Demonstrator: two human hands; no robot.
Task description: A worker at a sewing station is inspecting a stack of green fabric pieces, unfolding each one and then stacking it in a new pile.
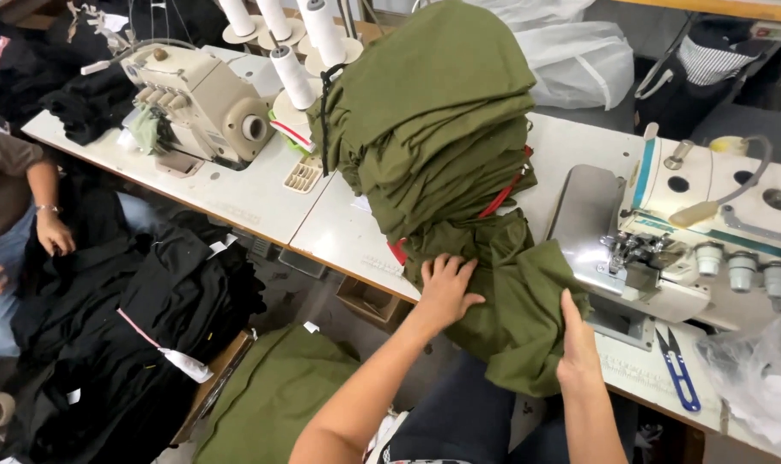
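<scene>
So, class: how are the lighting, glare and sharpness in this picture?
Head view: even, soft light with faint shadows; the white table looks bright but not blown out; the green cloth under the left hand and right hand is fairly sharp; table edges bow slightly near the frame's borders.

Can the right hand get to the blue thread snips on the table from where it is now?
Probably yes. The right hand grips the olive fabric piece, and the blue thread snips lie just right of it on bare table, nothing between. It would have to release the fabric first.
</scene>
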